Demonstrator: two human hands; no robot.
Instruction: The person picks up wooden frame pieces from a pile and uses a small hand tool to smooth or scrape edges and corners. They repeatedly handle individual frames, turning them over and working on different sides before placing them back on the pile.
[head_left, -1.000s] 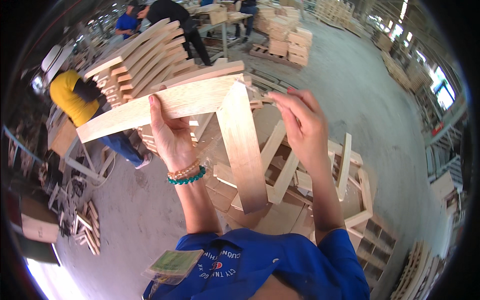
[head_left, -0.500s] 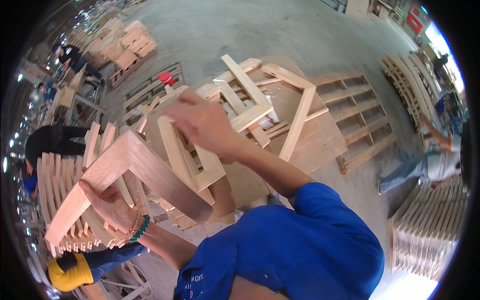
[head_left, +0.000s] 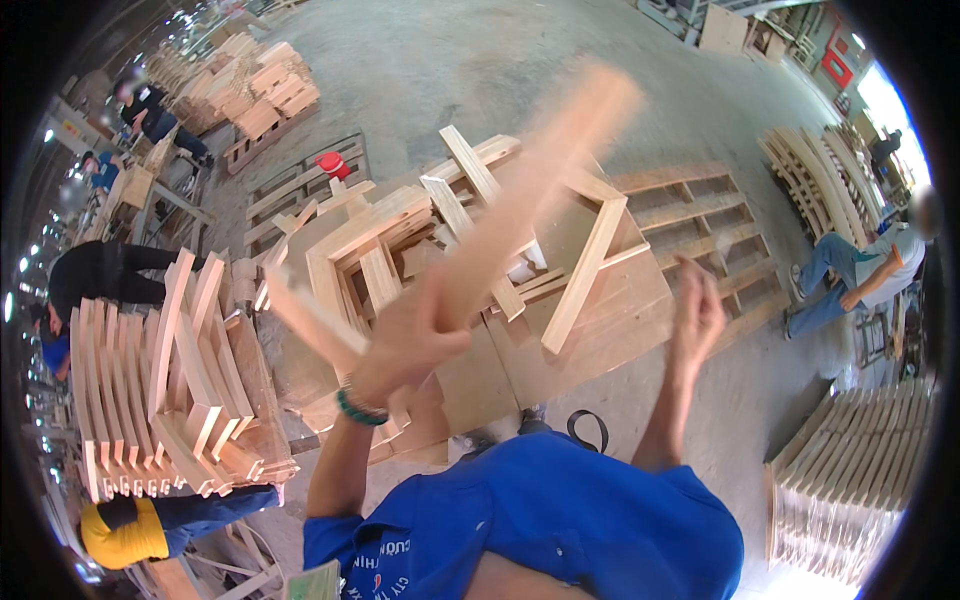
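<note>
A blue short-sleeved shirt (head_left: pixel 560 520) with printed lettering was worn, and a green beaded bracelet (head_left: pixel 358 410) at lower centre-left.

The long pale-wood frame piece (head_left: pixel 520 210) is light tan with a faint pinkish blur. The stacked pale-wood chair frames (head_left: pixel 430 240) beneath show the same raw blond tone, as do the upright rows of curved wooden slats (head_left: pixel 170 380). The short-sleeved work shirt (head_left: pixel 560 520) is bright blue with small red lettering. The beaded bracelet (head_left: pixel 358 409) is teal green. A small round bucket (head_left: pixel 328 164) is red. The concrete floor (head_left: pixel 480 60) is dull grey.
</note>
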